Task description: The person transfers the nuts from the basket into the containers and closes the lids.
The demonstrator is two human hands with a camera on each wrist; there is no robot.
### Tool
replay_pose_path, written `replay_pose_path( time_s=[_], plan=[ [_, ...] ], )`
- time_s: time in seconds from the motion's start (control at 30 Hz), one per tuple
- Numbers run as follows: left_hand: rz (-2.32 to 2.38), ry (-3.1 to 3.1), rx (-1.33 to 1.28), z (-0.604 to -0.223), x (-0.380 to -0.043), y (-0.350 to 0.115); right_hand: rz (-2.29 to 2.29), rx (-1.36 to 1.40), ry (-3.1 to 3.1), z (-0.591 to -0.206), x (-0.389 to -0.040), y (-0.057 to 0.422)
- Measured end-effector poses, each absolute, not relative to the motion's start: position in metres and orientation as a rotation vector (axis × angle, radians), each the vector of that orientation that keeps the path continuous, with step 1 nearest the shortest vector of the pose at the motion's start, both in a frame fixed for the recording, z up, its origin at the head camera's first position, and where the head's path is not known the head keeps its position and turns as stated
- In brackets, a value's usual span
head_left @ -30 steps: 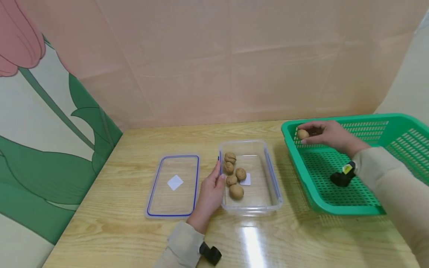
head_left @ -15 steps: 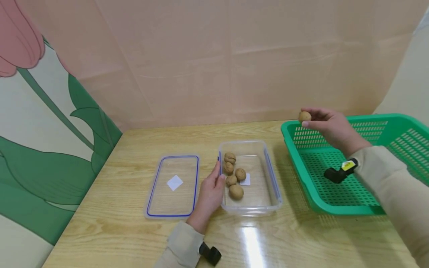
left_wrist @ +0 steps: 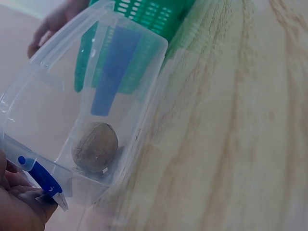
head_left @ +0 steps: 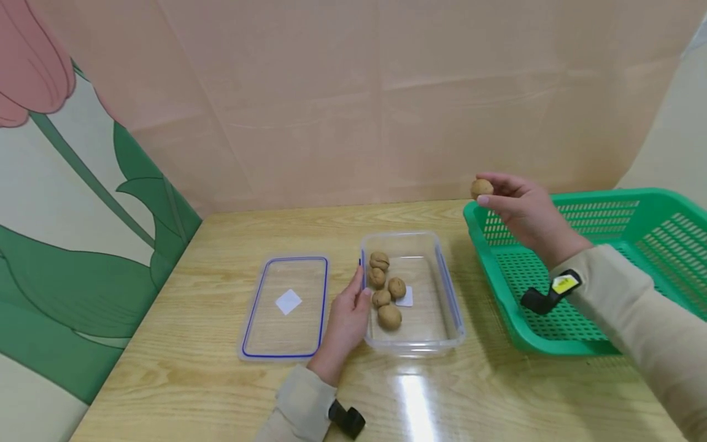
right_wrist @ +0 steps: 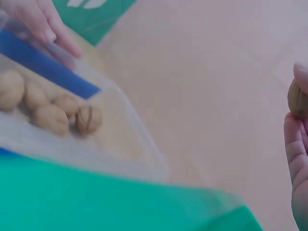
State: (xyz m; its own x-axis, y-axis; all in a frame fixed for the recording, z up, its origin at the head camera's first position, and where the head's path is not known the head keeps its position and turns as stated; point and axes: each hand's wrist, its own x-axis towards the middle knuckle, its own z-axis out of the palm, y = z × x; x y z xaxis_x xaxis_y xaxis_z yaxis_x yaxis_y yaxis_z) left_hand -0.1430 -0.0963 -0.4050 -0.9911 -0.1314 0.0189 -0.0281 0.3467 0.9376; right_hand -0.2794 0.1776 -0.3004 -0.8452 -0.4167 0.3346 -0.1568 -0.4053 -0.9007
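Observation:
A walnut (head_left: 482, 189) is pinched between the thumb and fingertips of my right hand (head_left: 530, 212), raised over the left rim of the green basket (head_left: 499, 294). My left hand (head_left: 348, 316) holds the left side of a clear plastic food container (head_left: 428, 319); in the left wrist view its fingers are at a blue latch (left_wrist: 44, 179). Several walnuts (head_left: 390, 317) lie along the container's left side, near a white square (head_left: 405, 296). In the right wrist view the held walnut (right_wrist: 299, 98) shows only partly at the right edge.
A clear lid (head_left: 287, 331) with a blue seal lies flat on the wooden table (head_left: 182, 380), left of the container. The green slotted basket stands to the right. Behind the table hangs a pinkish cloth (head_left: 309, 123), beside a flower-painted panel (head_left: 132, 184).
My right hand has lifted the walnut up out of the basket and moved left to above its rim. My left hand, the container and the lid have stayed put.

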Motion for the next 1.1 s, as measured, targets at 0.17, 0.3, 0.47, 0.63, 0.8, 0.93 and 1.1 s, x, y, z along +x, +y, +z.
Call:
replay_pose_path(
  time_s=[0.17, 0.3, 0.47, 0.63, 0.8, 0.93, 1.1],
  plan=[
    [-1.742, -2.505, 0.158, -0.406, -0.143, -0.095, -2.364, -0.791, 1.603, -0.297, -0.271, 0.164],
    [-1.738, -2.495, 0.148, -0.405, -0.143, -0.095, -2.332, -0.794, 1.632, -0.296, -0.263, 0.152],
    [-1.726, -2.485, 0.135, -0.405, -0.144, -0.095, -2.29, -0.706, 1.7, -0.296, -0.254, 0.137],
    [-1.703, -2.48, 0.129, -0.405, -0.143, -0.094, -2.216, -0.538, 1.735, -0.298, -0.247, 0.121],
    [-1.7, -2.486, 0.136, -0.405, -0.143, -0.094, -1.963, -0.429, 1.957, -0.301, -0.241, 0.106],
    [-1.706, -2.491, 0.137, -0.405, -0.144, -0.094, -1.862, -0.387, 2.045, -0.307, -0.237, 0.09],
    [-1.703, -2.494, 0.12, -0.404, -0.147, -0.092, -1.719, -0.376, 2.141, -0.316, -0.235, 0.076]
  ],
)
